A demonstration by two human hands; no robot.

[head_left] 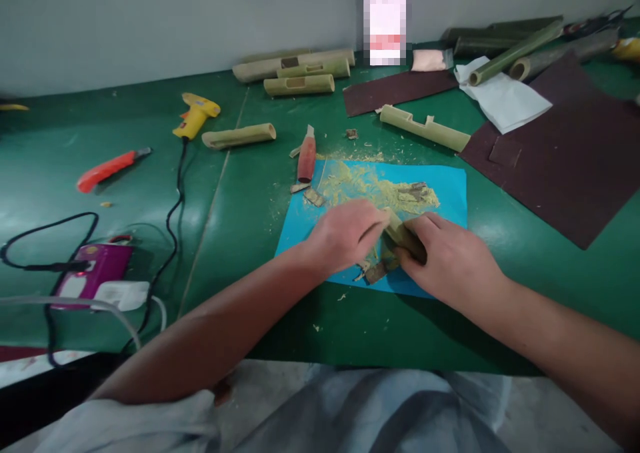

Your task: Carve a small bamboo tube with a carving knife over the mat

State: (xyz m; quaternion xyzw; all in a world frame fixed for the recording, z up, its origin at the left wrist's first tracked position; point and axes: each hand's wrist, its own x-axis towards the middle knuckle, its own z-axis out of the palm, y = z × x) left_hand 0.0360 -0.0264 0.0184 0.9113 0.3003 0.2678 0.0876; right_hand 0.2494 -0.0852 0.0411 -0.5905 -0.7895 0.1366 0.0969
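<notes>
Your right hand [457, 256] has its fingers clamped on a short bamboo piece [399, 229], which you hold above the near half of a blue sheet [453, 190] on the green tabletop [300, 336]. The piece's long axis runs slantwise: one end points away from you and to the left, the other back toward you and to the right, partly covered by your right fingers. Your left hand [345, 236] is curled at the far end; you cannot tell from here whether its fingers grip anything. Pale shavings [345, 180] lie scattered beyond your hands, and a red-handled knife [307, 160] rests by the sheet's far left corner, blade pointing away from you.
</notes>
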